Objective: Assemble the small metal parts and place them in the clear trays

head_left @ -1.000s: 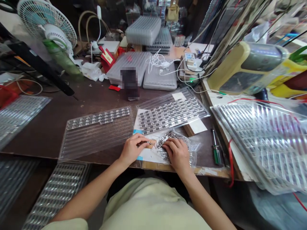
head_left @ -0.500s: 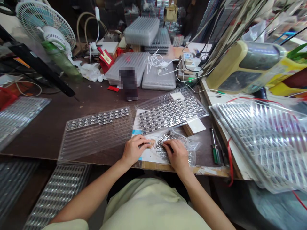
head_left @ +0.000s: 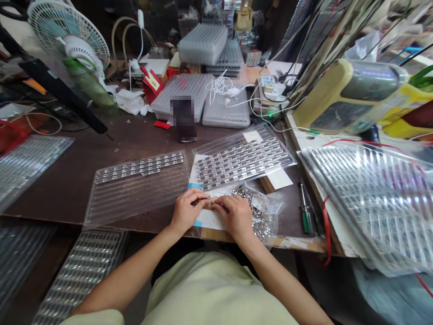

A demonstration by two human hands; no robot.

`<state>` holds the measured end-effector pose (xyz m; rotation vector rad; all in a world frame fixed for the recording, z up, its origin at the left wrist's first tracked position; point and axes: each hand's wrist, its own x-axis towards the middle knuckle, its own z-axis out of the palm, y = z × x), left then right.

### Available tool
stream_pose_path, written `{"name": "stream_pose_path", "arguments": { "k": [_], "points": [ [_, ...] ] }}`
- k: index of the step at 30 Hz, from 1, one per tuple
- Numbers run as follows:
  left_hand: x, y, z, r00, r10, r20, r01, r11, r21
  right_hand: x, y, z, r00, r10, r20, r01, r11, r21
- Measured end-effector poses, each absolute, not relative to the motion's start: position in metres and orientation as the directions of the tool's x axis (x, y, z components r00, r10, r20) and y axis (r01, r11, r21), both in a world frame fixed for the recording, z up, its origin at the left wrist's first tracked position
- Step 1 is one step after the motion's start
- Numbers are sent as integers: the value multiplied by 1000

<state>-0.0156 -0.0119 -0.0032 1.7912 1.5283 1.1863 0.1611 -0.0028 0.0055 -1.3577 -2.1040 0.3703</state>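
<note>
My left hand [head_left: 187,208] is closed in a pinch on a small metal part [head_left: 209,198], too small to name more exactly. Beside it my right hand [head_left: 237,215] also pinches, its fingertips meeting the left ones; what it holds is hidden. A clear bag of small shiny metal parts [head_left: 259,207] lies just right of my right hand. Beyond my hands, a clear plastic tray [head_left: 219,151] carries rows of small metal pieces and rests tilted. To the left, another clear tray [head_left: 135,198] has pieces only in its far rows.
A screwdriver with a green handle [head_left: 306,219] lies at the right. Filled trays [head_left: 368,198] are stacked beyond it. A small cardboard block [head_left: 270,183] sits under the tilted tray's corner. White cables [head_left: 221,88] lie on stacked trays at the back. A fan [head_left: 72,40] stands back left.
My right hand has moved left from the bag of metal parts to my left hand, and the fingertips of both now meet. The left hand stays nearly in place.
</note>
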Motion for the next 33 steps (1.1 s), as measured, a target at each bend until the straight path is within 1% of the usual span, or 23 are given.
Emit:
{"name": "stream_pose_path", "arguments": {
  "k": [3, 8, 13, 15, 17, 21, 25, 28, 33],
  "points": [
    [-17, -12, -2, -40, 951, 307, 509, -245, 825, 149, 0, 1, -317, 887, 336, 749, 451, -485],
    [-17, -12, 0, -35, 961, 276, 507, -221, 833, 148, 0, 1, -341, 876, 341, 778, 466, -420],
    [-17, -11, -1, -32, 970, 242, 509, -192, 839, 178, -8, 11, -314, 878, 360, 829, 439, -347],
    [-15, -9, 1, -28, 972, 232, 515, -185, 837, 192, -10, 12, -328, 873, 360, 847, 440, -296],
    [-10, -7, 4, -2, 972, 234, 534, -197, 823, 200, -11, 10, -351, 866, 356, 848, 455, -271],
    [4, -5, 8, 123, 954, 273, 590, -291, 753, 202, -10, 2, -337, 874, 350, 839, 448, -309],
    [10, -6, 5, 164, 940, 299, 634, -333, 698, 200, -10, -4, -316, 867, 385, 806, 459, -373],
    [10, -6, 2, 168, 942, 291, 643, -329, 692, 201, -10, -6, -287, 863, 417, 778, 463, -425],
    [10, -6, 2, 163, 946, 281, 631, -319, 707, 202, -10, -5, -265, 869, 418, 752, 458, -474]
  ]
}}
